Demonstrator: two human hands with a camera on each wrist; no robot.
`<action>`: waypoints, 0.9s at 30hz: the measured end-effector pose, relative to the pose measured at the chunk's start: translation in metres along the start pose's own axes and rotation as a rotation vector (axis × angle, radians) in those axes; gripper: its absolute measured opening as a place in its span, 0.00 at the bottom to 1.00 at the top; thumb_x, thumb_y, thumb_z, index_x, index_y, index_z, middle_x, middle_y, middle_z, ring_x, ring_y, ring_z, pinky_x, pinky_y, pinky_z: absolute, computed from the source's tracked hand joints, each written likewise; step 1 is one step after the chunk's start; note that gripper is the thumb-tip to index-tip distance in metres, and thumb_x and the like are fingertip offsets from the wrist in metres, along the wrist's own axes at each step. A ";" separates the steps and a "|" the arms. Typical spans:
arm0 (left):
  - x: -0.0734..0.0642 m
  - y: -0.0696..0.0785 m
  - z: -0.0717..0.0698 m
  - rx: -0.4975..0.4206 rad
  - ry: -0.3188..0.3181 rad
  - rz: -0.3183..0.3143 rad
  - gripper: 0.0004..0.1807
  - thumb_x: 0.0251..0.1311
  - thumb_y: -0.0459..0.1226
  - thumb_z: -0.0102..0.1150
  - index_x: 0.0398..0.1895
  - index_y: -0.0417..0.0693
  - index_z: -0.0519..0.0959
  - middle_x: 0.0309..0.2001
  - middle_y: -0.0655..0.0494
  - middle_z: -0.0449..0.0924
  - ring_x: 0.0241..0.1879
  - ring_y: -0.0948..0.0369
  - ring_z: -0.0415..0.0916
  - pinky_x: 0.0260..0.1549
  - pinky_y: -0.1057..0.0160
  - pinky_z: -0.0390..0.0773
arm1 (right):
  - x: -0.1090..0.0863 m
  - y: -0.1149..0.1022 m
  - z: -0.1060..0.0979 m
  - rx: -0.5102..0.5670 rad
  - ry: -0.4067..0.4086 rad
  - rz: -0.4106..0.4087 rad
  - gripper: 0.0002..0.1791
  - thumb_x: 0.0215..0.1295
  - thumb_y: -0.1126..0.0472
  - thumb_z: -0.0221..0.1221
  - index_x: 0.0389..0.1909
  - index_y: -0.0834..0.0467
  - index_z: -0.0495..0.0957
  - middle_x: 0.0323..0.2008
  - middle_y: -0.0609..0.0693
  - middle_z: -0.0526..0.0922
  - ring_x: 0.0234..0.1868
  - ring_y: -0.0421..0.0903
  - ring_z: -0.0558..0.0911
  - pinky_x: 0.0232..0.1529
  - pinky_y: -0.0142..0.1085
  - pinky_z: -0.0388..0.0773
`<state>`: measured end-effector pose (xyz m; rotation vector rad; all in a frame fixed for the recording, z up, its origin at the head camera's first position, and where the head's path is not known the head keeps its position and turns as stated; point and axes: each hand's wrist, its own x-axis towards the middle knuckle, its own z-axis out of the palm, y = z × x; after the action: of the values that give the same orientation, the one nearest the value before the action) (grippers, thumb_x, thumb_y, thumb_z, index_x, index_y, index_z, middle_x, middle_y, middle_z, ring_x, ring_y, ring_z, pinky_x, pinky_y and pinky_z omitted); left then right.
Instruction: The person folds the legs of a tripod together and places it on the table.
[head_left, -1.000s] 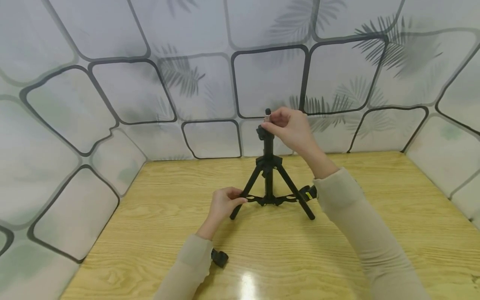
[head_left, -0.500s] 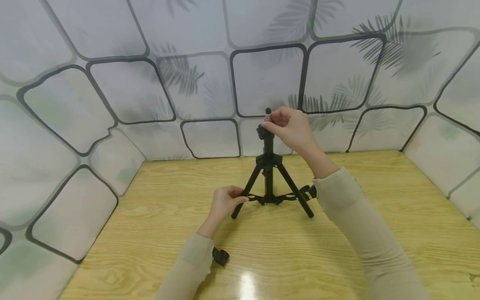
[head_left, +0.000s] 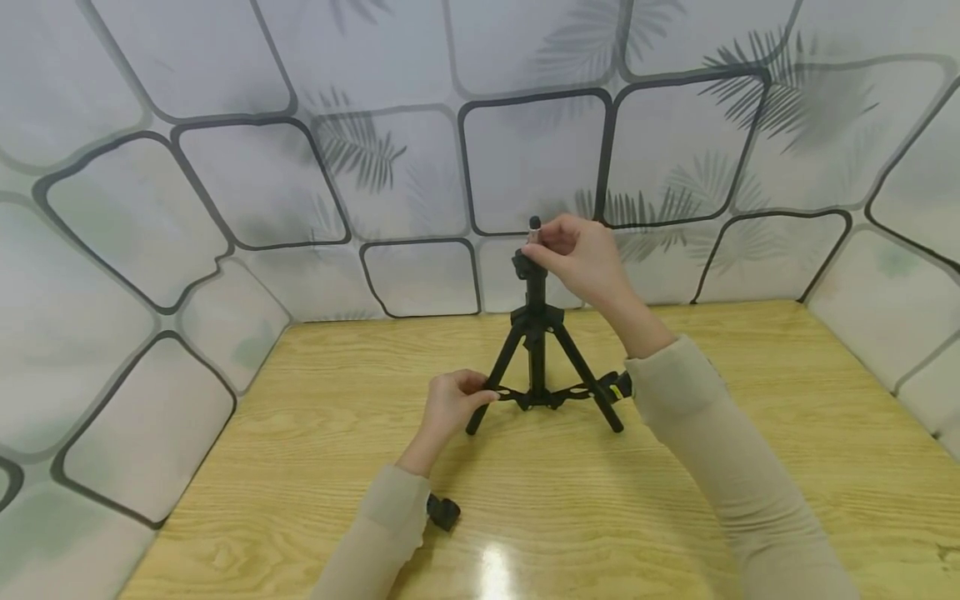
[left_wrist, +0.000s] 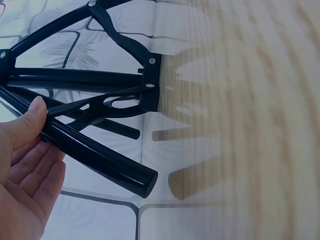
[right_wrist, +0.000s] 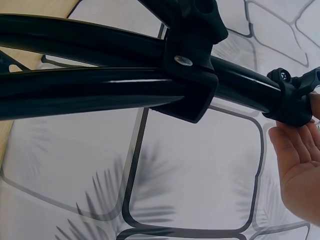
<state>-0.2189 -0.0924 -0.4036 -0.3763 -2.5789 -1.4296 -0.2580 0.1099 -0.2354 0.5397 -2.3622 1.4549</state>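
A black tripod [head_left: 536,292] stands upright on the wooden table, its legs spread around a centre column. My left hand [head_left: 450,408] pinches the tripod's left leg [left_wrist: 100,155] between thumb and fingers, near the lower brace. In the left wrist view, that leg's end sits slightly apart from its reflection in the tabletop. Up at the top, my right hand [head_left: 581,254] grips the tripod's narrow head, just under a small black-tipped stud [head_left: 535,223]. The right wrist view shows those fingers against the upper collar [right_wrist: 295,102]; part of this hand is cut off there.
A black clamp-like piece [head_left: 444,513] lies by my left sleeve, partly covered by it. Another dark part with a yellow mark [head_left: 618,387] shows behind the right leg, near my right cuff. Patterned fabric walls [head_left: 405,167] bound the wooden table [head_left: 360,367] at back and sides.
The tripod's front legs have drawn slightly inward, and my left hand has shifted a little up and right with the left leg. My right hand keeps its hold at the top.
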 end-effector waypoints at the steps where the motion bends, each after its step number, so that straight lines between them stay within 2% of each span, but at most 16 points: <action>1: 0.000 0.000 0.000 0.002 0.000 -0.001 0.13 0.45 0.36 0.66 0.33 0.37 0.80 0.29 0.50 0.80 0.28 0.60 0.77 0.24 0.69 0.76 | 0.000 0.000 0.000 0.005 0.001 -0.001 0.14 0.54 0.56 0.61 0.37 0.62 0.76 0.37 0.52 0.80 0.38 0.42 0.80 0.39 0.35 0.75; 10: 0.001 0.004 0.000 0.012 0.008 0.014 0.13 0.45 0.35 0.66 0.34 0.36 0.80 0.29 0.49 0.81 0.28 0.60 0.77 0.24 0.69 0.76 | -0.001 0.000 0.001 0.025 0.004 -0.004 0.13 0.55 0.57 0.61 0.37 0.62 0.76 0.38 0.52 0.80 0.38 0.42 0.80 0.39 0.34 0.75; 19: 0.001 0.005 0.003 -0.026 0.024 0.049 0.14 0.46 0.34 0.65 0.36 0.34 0.80 0.32 0.47 0.81 0.30 0.59 0.78 0.26 0.69 0.76 | -0.002 0.001 0.002 0.033 0.003 -0.016 0.14 0.55 0.56 0.61 0.38 0.62 0.77 0.38 0.52 0.80 0.38 0.42 0.80 0.39 0.34 0.75; 27: 0.001 0.005 0.007 -0.026 0.047 0.065 0.13 0.47 0.35 0.65 0.36 0.36 0.80 0.30 0.49 0.81 0.29 0.60 0.78 0.25 0.69 0.76 | -0.002 0.003 0.002 0.041 0.015 -0.024 0.14 0.55 0.57 0.61 0.37 0.62 0.77 0.37 0.53 0.80 0.38 0.43 0.80 0.39 0.35 0.75</action>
<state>-0.2186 -0.0833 -0.4028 -0.4212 -2.4898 -1.4336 -0.2576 0.1096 -0.2397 0.5635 -2.3108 1.4938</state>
